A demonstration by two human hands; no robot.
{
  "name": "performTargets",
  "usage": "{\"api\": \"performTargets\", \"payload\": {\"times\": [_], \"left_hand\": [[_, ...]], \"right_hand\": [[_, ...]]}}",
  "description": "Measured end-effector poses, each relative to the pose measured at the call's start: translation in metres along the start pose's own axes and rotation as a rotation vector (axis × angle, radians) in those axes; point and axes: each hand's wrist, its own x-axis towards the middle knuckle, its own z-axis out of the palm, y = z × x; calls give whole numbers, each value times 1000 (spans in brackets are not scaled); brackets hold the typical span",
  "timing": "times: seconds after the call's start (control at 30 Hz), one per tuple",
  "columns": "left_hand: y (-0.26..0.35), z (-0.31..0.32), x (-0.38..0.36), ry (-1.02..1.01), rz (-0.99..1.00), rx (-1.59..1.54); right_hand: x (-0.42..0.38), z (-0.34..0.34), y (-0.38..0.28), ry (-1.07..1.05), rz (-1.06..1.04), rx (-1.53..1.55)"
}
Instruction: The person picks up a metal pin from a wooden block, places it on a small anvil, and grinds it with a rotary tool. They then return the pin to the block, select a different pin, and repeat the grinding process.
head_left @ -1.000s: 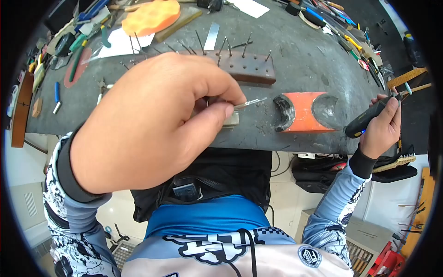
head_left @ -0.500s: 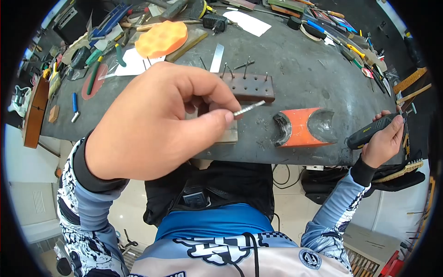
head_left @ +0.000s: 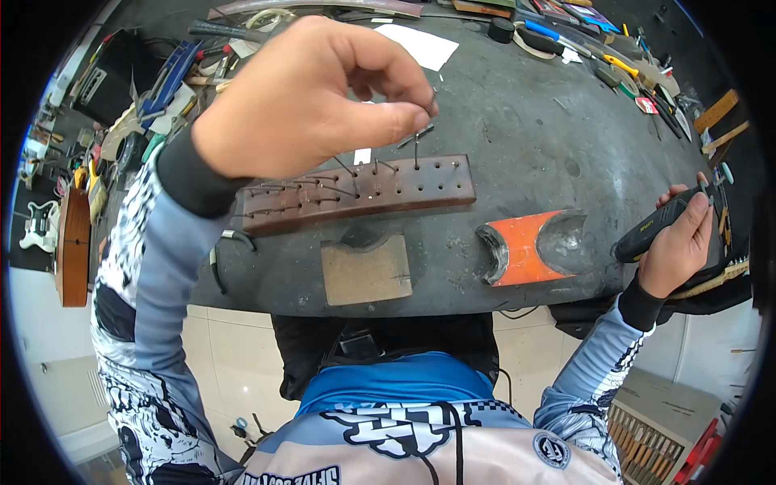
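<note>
My left hand (head_left: 315, 97) is raised over the dark workbench (head_left: 517, 121), thumb and forefinger pinching a thin metal bit (head_left: 422, 131). The bit's tip hangs just above a long brown wooden holder block (head_left: 428, 187) drilled with rows of holes, where several other bits stand or lean. My right hand (head_left: 675, 255) rests at the bench's right edge, wrapped around a black rotary tool (head_left: 647, 230). Between the hands, near the front edge, sit an orange cradle block (head_left: 525, 242) with curved cutouts and a square wooden pad (head_left: 368, 271).
Pliers, screwdrivers and other hand tools crowd the bench's far left and far right edges. A white sheet of paper (head_left: 420, 40) lies at the back. A brown guitar body (head_left: 73, 242) stands at the left. Chisels (head_left: 638, 444) lie low on the right.
My left hand has moved from in front of the camera out over the holder block, still pinching the bit. The view has tilted, uncovering the block's left half. My right hand barely shifted.
</note>
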Motion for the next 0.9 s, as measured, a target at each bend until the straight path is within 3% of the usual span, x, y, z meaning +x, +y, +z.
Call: {"api": "performTargets", "payload": {"times": [0.1,0.13,0.23,0.9], "left_hand": [[-31,-5,28,-145,150,-4],[-35,-6,35,-208,95,13],[-57,-2,48,-319,170,-1],[-85,18,60,-424,258,12]], "right_hand": [[2,5,0,-13,4,-12],[2,6,0,-24,2,-27],[0,11,-2,-37,-11,-64],[6,8,-2,-3,53,-93]]}}
